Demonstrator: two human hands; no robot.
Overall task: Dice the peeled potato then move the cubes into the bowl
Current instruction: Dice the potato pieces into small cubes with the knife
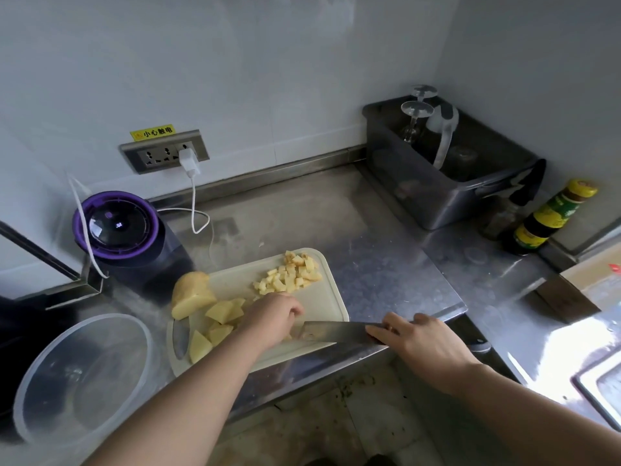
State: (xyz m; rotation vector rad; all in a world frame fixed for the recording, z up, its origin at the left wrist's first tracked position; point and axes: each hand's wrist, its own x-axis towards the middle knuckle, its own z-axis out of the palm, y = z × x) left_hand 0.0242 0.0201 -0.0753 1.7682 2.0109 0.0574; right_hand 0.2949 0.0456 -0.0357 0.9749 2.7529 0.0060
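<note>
A clear plastic bowl (100, 316) sits nearest, at the left edge of the steel worktop (369, 250), with no potato in it. To its right lies the white cutting board (322, 307); the right hand (423, 344) grips the handle of a cleaver (332, 331), forefinger laid along the blade, which lies across the board's near edge. The left hand (275, 317) rests on the board just beside the blade, fingers curled under; whether it holds a piece I cannot tell. Rough potato chunks (221, 312) lie left of it, a large uncut piece (191, 294) beyond them, and the diced cubes (289, 274) are heaped at the board's far corner. Farther back stand a purple-rimmed appliance (116, 223), a grey tub (437, 196) holding upturned wine glasses (415, 119), and a sauce bottle (551, 216).
</note>
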